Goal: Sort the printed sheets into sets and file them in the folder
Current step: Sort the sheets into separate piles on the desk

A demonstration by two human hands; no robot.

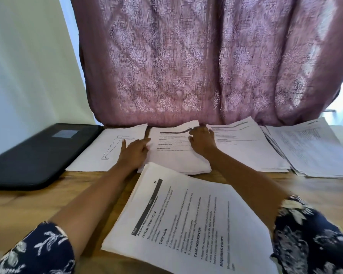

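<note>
Downward from the head camera, onto a light brown wooden table with piles of paper along its far edge, below a hanging mauve curtain of patterned fabric. At far left, lying flat and closed, a black plastic folder with a grey label. Just beside it, a white sheet with a line drawing of a standing figure. Next in the row, the middle stack of white printed sheets with a dark header band, the top sheet's far edge raised in a slight bulge. Left hand palm down, fingers straight and close together, across the seam between the figure sheet and the left edge of the middle stack, nothing gripped. Right hand also palm down, fingers spread and relaxed, on the upper right part of the same stack, fingertips at the raised edge, nothing visibly pinched. Further right, a second white stack with the same header band, then a fanned pile of densely printed pages partly under it. Nearest, between the forearms, a thick stack turned sideways, headings "TASK GOAL" and "TASK DESCRIPTION" readable, its far corner over the near edge of the middle stack. In the lower corners, dark blue sleeves with white floral print.
</note>
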